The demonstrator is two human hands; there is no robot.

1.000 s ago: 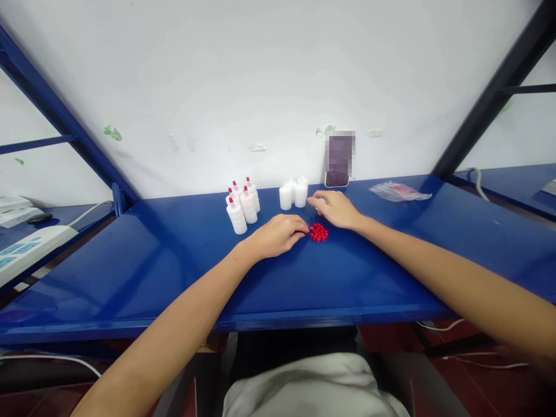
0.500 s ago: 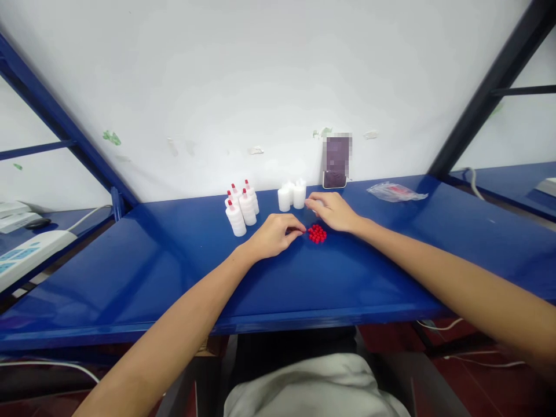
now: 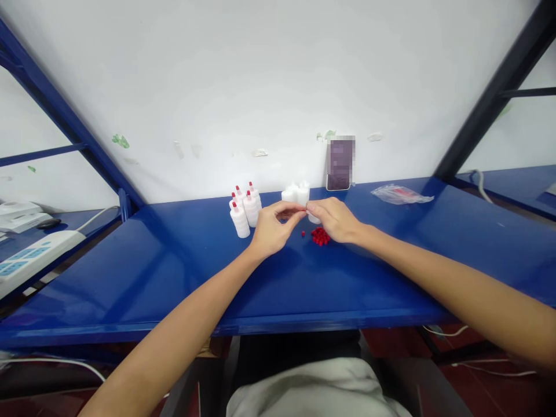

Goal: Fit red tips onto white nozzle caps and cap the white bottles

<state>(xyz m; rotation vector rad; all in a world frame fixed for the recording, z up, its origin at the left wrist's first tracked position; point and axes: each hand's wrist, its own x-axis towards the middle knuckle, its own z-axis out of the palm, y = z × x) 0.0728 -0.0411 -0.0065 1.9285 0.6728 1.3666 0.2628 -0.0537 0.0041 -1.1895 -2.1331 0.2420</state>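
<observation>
The left hand (image 3: pixel 271 230) pinches something tiny between thumb and forefinger, probably a red cap, though it is too small to be sure. The right hand (image 3: pixel 333 219) closes around a small white bottle (image 3: pixel 313 218), held just above the blue table (image 3: pixel 174 272). Fingertips meet over the bottle's mouth; holding the bottle upright and steady helps the cap seat squarely. The red caps (image 3: pixel 320 236) lie just below, capped bottles (image 3: pixel 244 209) left.

Blue table (image 3: pixel 174 272) bears white bottles (image 3: pixel 244 209), red caps (image 3: pixel 320 236), plastic bag (image 3: pixel 402 194)
</observation>
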